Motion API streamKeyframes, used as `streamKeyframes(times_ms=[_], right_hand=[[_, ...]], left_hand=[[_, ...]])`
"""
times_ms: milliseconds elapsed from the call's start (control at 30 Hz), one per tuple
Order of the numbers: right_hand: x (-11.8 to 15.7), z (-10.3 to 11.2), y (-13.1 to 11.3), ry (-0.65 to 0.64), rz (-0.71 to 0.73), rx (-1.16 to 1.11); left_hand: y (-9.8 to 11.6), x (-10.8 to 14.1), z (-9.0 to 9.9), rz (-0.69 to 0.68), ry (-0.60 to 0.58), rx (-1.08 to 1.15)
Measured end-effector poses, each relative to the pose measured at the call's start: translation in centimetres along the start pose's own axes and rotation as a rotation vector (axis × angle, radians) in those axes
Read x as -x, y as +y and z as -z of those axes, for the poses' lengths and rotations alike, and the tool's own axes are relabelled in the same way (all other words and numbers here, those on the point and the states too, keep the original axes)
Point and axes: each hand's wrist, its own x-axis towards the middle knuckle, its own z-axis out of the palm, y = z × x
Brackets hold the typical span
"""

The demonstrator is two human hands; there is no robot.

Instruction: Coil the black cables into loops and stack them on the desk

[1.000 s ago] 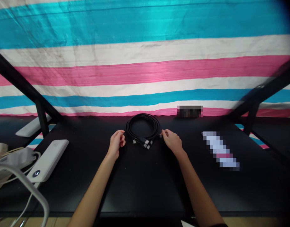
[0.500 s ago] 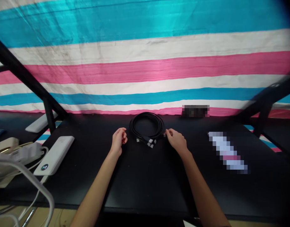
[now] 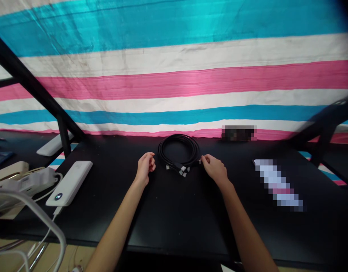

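The coil (image 3: 197,148) is lying flat between the two hands, a little beyond both. From the right hand (image 3: 215,168) it is sitting to the left and slightly away; from the left hand (image 3: 145,166), to the right. Being round, it is showing no clear long axis, but one plug (image 3: 200,162) is lying crosswise at its near right edge, its pale tip pointing at the right fingertips. The right hand is thus staying nearest that plug: thumb and forefinger are coming together right at it, though whether they are gripping or only touching, I cannot tell. The left hand is resting loosely curled beside the coil, apart from it, showing nothing held; whether its fingertips are meeting, I cannot tell.
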Motion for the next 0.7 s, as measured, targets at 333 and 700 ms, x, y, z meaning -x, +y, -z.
streamKeyframes(times_ms=[333, 700], right_hand=[[0.2, 0.2, -0.2, -0.002, 0.010, -0.007], [0.3, 0.4, 0.0, -0.017, 0.041, -0.029]], left_hand=[[0.1, 1.7, -1.4, -0.536, -0.124, -0.518], [-1.0, 1.3, -3.2, -0.783, -0.496, -0.991]])
